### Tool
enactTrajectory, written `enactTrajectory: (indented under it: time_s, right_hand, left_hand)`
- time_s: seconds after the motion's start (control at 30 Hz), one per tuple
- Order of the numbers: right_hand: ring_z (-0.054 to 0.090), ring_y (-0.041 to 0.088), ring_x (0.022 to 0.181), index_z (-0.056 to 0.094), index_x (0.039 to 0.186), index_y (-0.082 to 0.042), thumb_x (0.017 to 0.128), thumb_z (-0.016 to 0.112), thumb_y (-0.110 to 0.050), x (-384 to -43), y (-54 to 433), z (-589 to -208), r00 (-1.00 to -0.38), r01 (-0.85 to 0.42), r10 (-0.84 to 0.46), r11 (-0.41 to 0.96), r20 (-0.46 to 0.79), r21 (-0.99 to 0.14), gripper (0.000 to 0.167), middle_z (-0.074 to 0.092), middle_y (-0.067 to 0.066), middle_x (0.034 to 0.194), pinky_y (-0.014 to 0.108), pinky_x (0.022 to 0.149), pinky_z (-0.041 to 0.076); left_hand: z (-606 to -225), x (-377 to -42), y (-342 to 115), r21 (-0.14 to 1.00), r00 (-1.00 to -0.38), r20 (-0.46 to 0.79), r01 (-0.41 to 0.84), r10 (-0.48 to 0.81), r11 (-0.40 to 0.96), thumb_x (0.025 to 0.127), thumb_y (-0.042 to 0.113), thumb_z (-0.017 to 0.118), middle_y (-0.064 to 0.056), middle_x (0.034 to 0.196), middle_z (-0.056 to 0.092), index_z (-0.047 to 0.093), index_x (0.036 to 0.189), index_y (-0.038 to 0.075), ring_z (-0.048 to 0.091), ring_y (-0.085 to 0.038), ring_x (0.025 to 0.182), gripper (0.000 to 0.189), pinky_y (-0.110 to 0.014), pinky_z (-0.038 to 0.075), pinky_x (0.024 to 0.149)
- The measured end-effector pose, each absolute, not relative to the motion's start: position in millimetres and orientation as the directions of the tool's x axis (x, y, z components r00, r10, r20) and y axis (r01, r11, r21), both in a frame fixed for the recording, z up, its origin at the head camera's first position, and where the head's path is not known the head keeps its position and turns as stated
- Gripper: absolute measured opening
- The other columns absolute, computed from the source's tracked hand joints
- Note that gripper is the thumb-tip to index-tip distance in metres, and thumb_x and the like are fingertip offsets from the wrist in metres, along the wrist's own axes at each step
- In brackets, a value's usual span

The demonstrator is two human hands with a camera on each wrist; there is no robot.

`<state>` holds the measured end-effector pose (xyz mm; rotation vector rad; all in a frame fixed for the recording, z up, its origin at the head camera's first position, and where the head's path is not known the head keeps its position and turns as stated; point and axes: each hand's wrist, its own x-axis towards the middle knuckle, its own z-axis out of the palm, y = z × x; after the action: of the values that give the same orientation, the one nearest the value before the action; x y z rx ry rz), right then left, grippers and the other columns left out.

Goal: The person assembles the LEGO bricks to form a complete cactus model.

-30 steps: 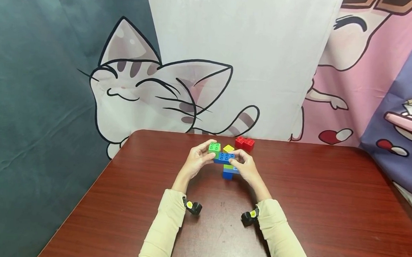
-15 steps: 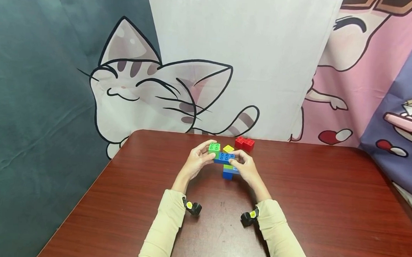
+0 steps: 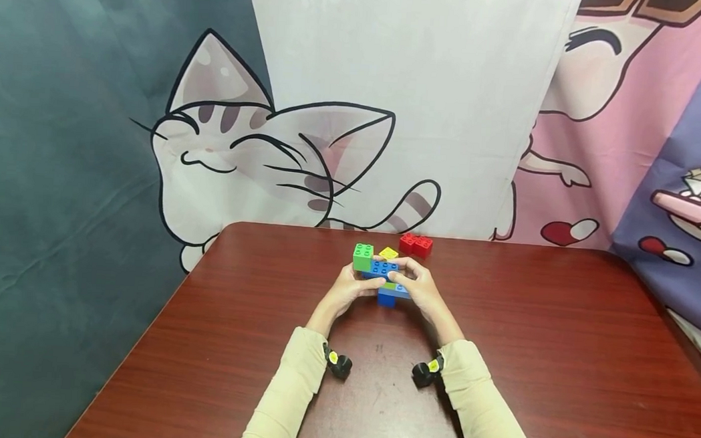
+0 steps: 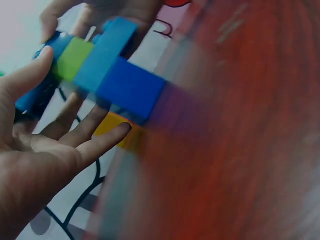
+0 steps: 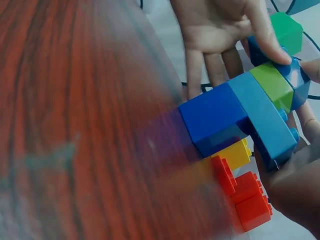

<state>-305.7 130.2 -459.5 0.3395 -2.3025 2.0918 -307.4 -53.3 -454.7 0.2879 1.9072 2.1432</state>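
A small tower of toy building bricks stands upright near the far side of the table: a dark blue base brick (image 3: 386, 301), a light blue brick (image 5: 261, 117) jutting right, then a lime brick (image 5: 272, 85). Over these lies a long blue brick (image 3: 381, 268), studs up, with a green brick (image 3: 363, 257) on its left end. My left hand (image 3: 345, 291) pinches the long brick, thumb along its near side and lower fingers spread loosely. The brick's right end is held between thumb and fingers of my right hand (image 3: 421, 283).
Just behind the tower is a yellow brick (image 3: 388, 253). Red bricks (image 3: 416, 245) sit farther back, by the table's (image 3: 530, 337) far edge. A cloth backdrop (image 3: 477, 119) with cartoon animals hangs beyond it.
My left hand has let go of the green brick and shifted right and slightly down onto the long blue brick. The right hand keeps its hold; the bricks have hardly moved.
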Motion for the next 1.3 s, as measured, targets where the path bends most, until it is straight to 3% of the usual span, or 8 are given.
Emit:
enactTrajectory:
  time_s: [0.27,0.43,0.53,0.67,0.8,0.97,1.3]
  right_hand:
    - [0.061,0.002,0.094,0.055,0.127,0.005,0.099,0.056,-0.024,-307.2,135.8,-453.0,-0.986,-0.091,-0.140,-0.001,0.090,-0.996,0.041,0.067,-0.004,0.109,0.018,0.088,0.051]
    - [0.068,0.008,0.092,0.053,0.129,0.007,0.100,0.054,-0.024,-311.3,147.0,-454.1,-0.998,-0.062,-0.023,-0.015,0.063,-0.998,0.042,0.068,0.008,0.108,0.036,0.099,0.052]
    - [0.067,0.008,0.092,0.053,0.130,0.006,0.099,0.056,-0.020,-315.0,152.2,-459.3,-0.998,-0.038,0.054,0.030,0.039,-0.999,0.040,0.064,0.019,0.117,0.041,0.101,0.051]
    - [0.063,0.006,0.097,0.054,0.132,0.003,0.097,0.058,-0.015,-324.0,156.6,-465.4,-0.997,0.021,0.078,0.105,-0.013,-0.994,0.040,0.058,0.023,0.131,0.036,0.099,0.053]
    - [0.061,0.021,0.113,0.052,0.136,-0.001,0.096,0.060,-0.015,-333.2,159.6,-470.0,-0.997,0.071,0.015,0.206,-0.070,-0.976,0.044,0.055,0.022,0.138,0.038,0.101,0.051]
    - [0.054,0.035,0.126,0.051,0.138,-0.001,0.094,0.065,-0.021,-342.0,158.6,-473.2,-0.995,0.057,-0.060,0.338,-0.082,-0.939,0.050,0.054,0.021,0.141,0.045,0.106,0.046]
    - [0.052,0.039,0.124,0.053,0.135,0.004,0.090,0.069,-0.022,-348.5,152.3,-473.3,-0.992,-0.032,-0.118,0.541,-0.038,-0.840,0.054,0.056,0.026,0.135,0.049,0.110,0.041]
  left_hand:
    - [-458.1,-308.6,-53.9,0.992,-0.945,-0.069,-0.099,0.319,-0.080,0.087,0.003,0.068,-0.022,0.128,0.061,0.049,0.134,0.004,0.068,-0.019,0.099,0.050,-0.047,0.054,0.092]
    - [-458.0,-311.4,-52.2,0.990,-0.941,-0.084,-0.117,0.328,-0.083,0.087,0.004,0.069,-0.023,0.131,0.059,0.047,0.136,0.004,0.067,-0.022,0.104,0.053,-0.048,0.053,0.094]
    - [-457.9,-311.6,-51.8,0.990,-0.940,-0.093,-0.123,0.328,-0.074,0.088,0.006,0.069,-0.024,0.132,0.058,0.046,0.137,0.005,0.066,-0.024,0.108,0.054,-0.048,0.052,0.095]
    - [-459.3,-312.0,-53.1,0.991,-0.942,-0.084,-0.113,0.326,-0.071,0.089,0.007,0.069,-0.023,0.132,0.058,0.047,0.137,0.004,0.066,-0.024,0.108,0.053,-0.048,0.052,0.095]
    - [-459.9,-311.4,-54.2,0.992,-0.942,-0.078,-0.107,0.325,-0.071,0.088,0.005,0.069,-0.022,0.129,0.060,0.049,0.134,0.004,0.067,-0.020,0.103,0.050,-0.048,0.053,0.094]
    - [-459.2,-310.8,-54.2,0.990,-0.942,-0.079,-0.112,0.327,-0.083,0.087,0.002,0.069,-0.019,0.124,0.063,0.050,0.133,0.004,0.067,-0.016,0.097,0.050,-0.047,0.054,0.093]
    - [-458.5,-310.3,-54.4,0.991,-0.943,-0.080,-0.109,0.323,-0.075,0.087,0.004,0.069,-0.021,0.128,0.061,0.049,0.135,0.005,0.067,-0.018,0.100,0.052,-0.045,0.054,0.094]
